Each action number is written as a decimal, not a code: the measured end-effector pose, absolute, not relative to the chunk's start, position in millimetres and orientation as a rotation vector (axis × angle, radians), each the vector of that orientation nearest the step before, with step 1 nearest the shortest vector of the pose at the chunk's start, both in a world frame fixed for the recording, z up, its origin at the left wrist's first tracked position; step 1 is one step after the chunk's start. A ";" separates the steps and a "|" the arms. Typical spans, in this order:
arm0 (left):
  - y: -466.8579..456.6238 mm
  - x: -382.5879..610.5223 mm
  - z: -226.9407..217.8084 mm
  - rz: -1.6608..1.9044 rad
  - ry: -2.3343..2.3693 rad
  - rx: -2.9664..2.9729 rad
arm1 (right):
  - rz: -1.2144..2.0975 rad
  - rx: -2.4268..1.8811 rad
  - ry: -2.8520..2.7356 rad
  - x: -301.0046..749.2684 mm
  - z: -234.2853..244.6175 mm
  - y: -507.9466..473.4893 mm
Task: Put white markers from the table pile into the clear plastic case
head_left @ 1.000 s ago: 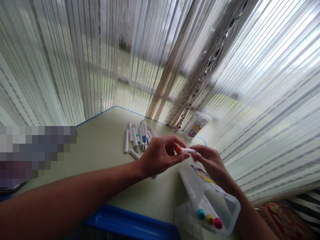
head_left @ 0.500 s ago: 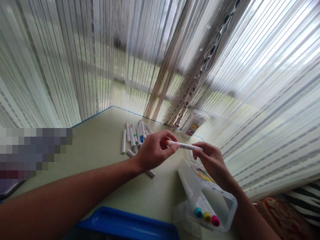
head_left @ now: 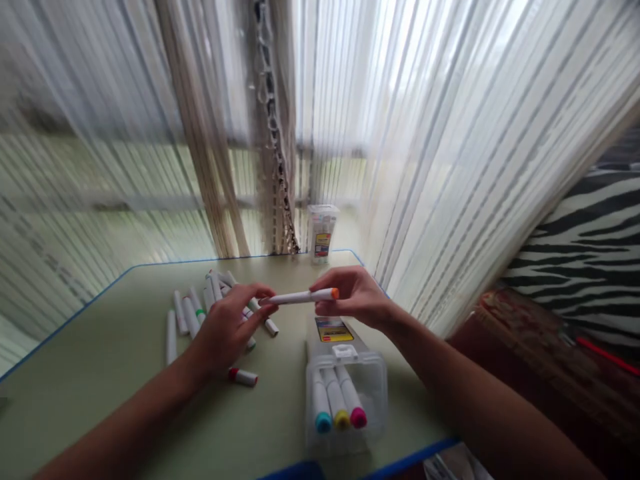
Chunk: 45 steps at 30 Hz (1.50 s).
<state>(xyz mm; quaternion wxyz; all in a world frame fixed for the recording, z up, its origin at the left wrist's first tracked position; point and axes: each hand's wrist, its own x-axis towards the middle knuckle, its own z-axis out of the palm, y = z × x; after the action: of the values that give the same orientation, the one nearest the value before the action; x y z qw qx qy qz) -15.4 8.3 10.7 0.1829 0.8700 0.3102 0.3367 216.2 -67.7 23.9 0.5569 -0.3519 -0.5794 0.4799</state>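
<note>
A white marker (head_left: 295, 297) with an orange end is held level between both hands above the table. My left hand (head_left: 225, 330) pinches its left end. My right hand (head_left: 355, 293) grips it near the orange end, which points right. Below my right hand, a clear plastic marker case (head_left: 379, 380) lies with its opening towards me. Inside it are three white markers (head_left: 336, 393) with turquoise, yellow and pink ends. Several loose white markers (head_left: 181, 313) lie beside and behind my left hand, partly hidden by it. Nearer to me lies a marker with a red end (head_left: 245, 378).
Another clear case (head_left: 321, 233) with a label stands upright at the table's back edge. String curtains (head_left: 400, 133) hang behind the blue-edged table (head_left: 125, 373). A blue object (head_left: 295, 472) shows at the bottom edge, and zebra-striped fabric (head_left: 590, 233) is at right.
The marker has been turned end for end: its orange end was at my left hand and is now at my right. The camera view has swung to the right.
</note>
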 end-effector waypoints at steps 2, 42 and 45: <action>12.2 -15.9 10.6 0.961 0.891 2.526 | 1.186 -0.796 -1.378 214.9 26.0 -68.4; -19.4 -16.1 16.5 1.288 0.650 2.205 | 0.840 -1.251 -1.502 229.4 1.7 -54.4; -14.7 -17.7 14.7 1.254 0.685 2.201 | 0.842 -1.229 -1.464 229.8 1.0 -54.4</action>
<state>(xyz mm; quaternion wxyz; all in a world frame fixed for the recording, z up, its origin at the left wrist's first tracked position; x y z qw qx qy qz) -17.7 -14.7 14.7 0.2561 0.8108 0.2523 0.4620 229.8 -54.4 1.0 0.5026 -0.5087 -0.6059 0.3485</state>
